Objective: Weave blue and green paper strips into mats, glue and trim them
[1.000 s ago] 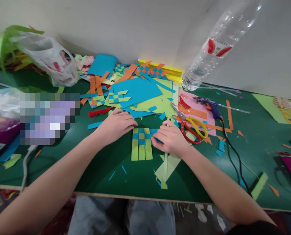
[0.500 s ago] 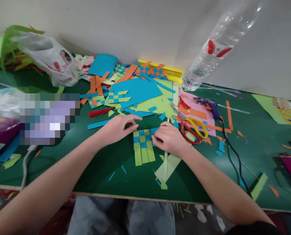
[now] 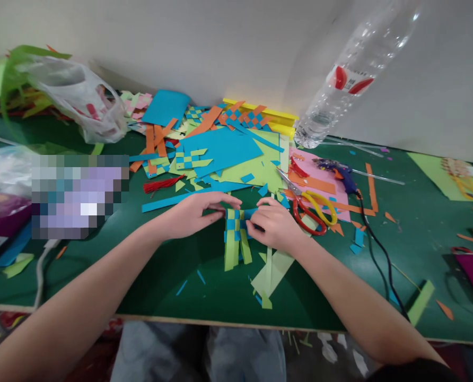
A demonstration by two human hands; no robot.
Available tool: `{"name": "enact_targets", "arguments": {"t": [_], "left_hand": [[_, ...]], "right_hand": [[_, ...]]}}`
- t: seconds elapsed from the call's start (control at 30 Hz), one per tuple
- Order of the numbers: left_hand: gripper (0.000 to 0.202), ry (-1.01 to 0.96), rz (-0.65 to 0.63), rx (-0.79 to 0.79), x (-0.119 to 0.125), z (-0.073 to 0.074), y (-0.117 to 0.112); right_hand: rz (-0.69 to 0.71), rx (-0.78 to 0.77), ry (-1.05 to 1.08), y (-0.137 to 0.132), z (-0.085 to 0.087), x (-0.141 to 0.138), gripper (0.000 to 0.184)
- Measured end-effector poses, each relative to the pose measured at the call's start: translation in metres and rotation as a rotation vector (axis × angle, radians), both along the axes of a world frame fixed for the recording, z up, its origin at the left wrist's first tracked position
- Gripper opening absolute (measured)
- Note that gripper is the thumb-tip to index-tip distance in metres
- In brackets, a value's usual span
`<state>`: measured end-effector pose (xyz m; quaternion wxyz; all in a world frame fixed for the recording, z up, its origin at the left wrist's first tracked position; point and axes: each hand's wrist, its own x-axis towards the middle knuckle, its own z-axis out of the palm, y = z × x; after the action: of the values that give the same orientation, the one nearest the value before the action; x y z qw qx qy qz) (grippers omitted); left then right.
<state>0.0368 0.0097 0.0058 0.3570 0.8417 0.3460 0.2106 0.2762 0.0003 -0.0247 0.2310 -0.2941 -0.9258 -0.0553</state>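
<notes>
Woven green-and-blue paper left of the scissors; pinched by its blue strips in the right hand; left hand at the upper edge, grip unclear. Best handled lightly, weave kept snug.

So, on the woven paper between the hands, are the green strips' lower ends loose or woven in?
Loose: on the woven paper, green strips extend uncrossed below the weave, splayed apart.
</notes>
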Motion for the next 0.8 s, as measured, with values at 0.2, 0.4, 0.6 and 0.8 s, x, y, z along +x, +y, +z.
{"name": "enact_targets", "arguments": {"t": [0.2,0.4,0.6,0.8], "left_hand": [[0.04,0.015,-0.03,0.15,0.008,-0.017,0.0],[0.04,0.111,-0.098,0.348,0.011,-0.023,0.003],[0.037,0.098,-0.071,0.377,0.01,-0.029,0.01],[0.016,-0.139,0.054,0.054,0.011,-0.021,0.007]], "right_hand": [[0.0,-0.031,-0.013,0.0,0.0,0.0,0.037],[-0.004,-0.036,-0.007,0.0,0.001,0.0,0.036],[-0.026,-0.107,0.034,0.001,0.0,-0.001,0.038],[-0.063,-0.466,0.422,-0.002,0.009,0.002,0.032]]}}
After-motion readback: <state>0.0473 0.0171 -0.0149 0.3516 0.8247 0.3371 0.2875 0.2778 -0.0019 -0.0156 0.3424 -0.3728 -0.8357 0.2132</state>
